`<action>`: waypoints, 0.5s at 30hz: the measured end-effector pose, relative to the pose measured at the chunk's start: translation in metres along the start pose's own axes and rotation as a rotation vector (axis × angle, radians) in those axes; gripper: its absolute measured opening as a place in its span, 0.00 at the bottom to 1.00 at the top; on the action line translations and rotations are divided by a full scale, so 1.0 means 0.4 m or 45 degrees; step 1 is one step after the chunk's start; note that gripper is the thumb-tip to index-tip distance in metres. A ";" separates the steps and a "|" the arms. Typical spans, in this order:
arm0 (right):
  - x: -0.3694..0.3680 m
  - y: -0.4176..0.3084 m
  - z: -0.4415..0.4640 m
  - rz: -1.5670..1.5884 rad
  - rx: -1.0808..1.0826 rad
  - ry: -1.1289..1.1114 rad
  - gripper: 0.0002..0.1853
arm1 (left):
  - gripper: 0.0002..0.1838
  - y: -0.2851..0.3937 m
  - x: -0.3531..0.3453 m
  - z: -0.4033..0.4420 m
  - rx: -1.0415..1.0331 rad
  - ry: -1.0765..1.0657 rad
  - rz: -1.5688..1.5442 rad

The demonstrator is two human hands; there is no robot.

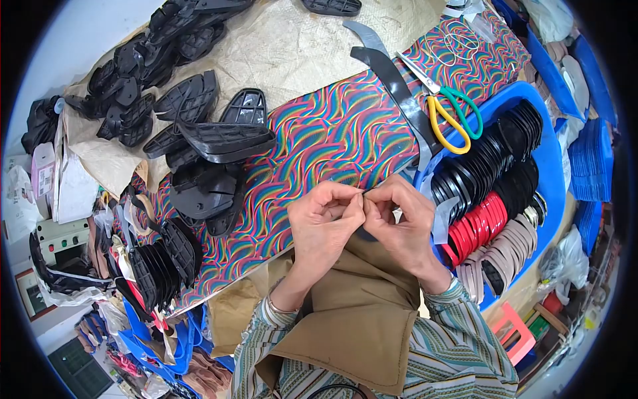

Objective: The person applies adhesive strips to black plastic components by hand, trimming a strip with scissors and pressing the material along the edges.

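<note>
Just over the table's near edge, left hand (325, 216) and right hand (404, 216) meet, fingertips touching. Both pinched: thumb to index, other fingers curled in. Can't tell what they grip; any piece would be at the fingertips, too small to make out. Brown apron (359, 326) below, striped sleeves (462, 326) either side.

Right of right hand: blue basin (557, 179) with rows of strap pieces: black straps (465, 169), red straps (477, 225), beige straps (506, 249). Pale strip (441, 223) at its near rim.

Ahead: swirl-patterned table cover (339, 126). On it, scissors (433, 88), one green handle, one yellow, next to a curved black strip (391, 72).

Left: black shoe soles (229, 141) stacked on the cover, bigger sole pile (139, 63) farther out on a beige woven sheet (299, 40).
</note>
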State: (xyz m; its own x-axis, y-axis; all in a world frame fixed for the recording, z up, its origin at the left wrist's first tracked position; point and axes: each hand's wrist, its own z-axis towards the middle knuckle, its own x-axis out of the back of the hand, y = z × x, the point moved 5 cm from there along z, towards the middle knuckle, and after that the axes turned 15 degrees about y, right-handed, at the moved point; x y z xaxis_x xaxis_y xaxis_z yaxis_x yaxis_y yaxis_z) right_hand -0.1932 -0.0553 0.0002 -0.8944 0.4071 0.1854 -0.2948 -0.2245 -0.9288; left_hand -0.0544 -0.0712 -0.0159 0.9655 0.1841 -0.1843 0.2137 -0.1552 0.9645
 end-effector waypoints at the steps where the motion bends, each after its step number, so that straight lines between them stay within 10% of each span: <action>1: 0.000 -0.002 -0.001 -0.009 0.029 0.026 0.09 | 0.05 -0.001 0.000 -0.001 -0.015 0.025 0.004; 15: 0.000 0.036 -0.015 0.187 -0.203 0.064 0.09 | 0.05 -0.012 -0.003 -0.012 0.031 0.072 -0.031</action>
State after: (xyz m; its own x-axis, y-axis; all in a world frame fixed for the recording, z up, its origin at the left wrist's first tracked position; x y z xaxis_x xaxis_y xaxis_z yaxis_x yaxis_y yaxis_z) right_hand -0.1954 -0.0534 -0.0152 -0.9048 0.4247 0.0318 -0.1019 -0.1434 -0.9844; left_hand -0.0572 -0.0659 -0.0192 0.9500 0.2429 -0.1963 0.2416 -0.1731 0.9548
